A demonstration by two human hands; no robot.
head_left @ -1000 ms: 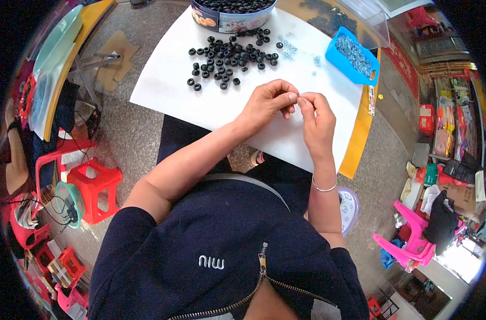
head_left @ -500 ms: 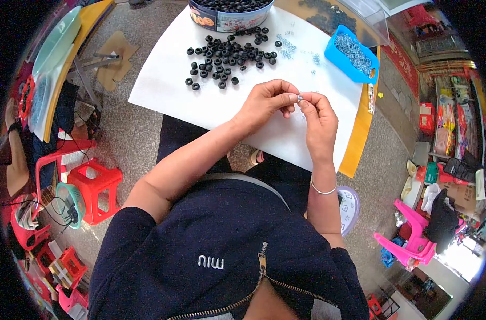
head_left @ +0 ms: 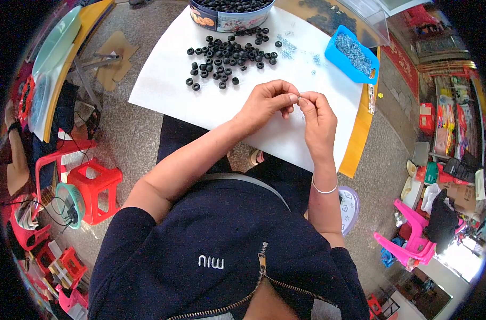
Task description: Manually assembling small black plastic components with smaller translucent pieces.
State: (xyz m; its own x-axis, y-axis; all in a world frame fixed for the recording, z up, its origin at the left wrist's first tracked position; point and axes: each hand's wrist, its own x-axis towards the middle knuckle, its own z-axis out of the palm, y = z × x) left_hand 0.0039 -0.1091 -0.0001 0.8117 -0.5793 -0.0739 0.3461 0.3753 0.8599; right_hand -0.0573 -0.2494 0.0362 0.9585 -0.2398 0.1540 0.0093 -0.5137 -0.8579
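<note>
My left hand (head_left: 268, 105) and my right hand (head_left: 320, 118) meet fingertip to fingertip over the white sheet (head_left: 163, 74) on the table. Both thumbs and forefingers are pinched together on a tiny piece, mostly hidden by the fingertips and too small to name. To the left of the hands lies a loose pile of black ring-shaped pieces (head_left: 221, 61). Small clear-bluish bits (head_left: 288, 49) are scattered on the sheet beyond the hands. A blue tray (head_left: 335, 57) at the right holds many similar bits.
A tub (head_left: 232, 22) full of black pieces stands at the far edge, beside a clear plastic box (head_left: 355, 18). Red stools (head_left: 96, 192) are on the floor at left, a pink chair (head_left: 413, 234) at right. Another person's arm (head_left: 18, 149) shows at far left.
My hands stay nearly in place, with the fingertips shifting slightly. The silvery glint between them a moment ago is now mostly covered.
</note>
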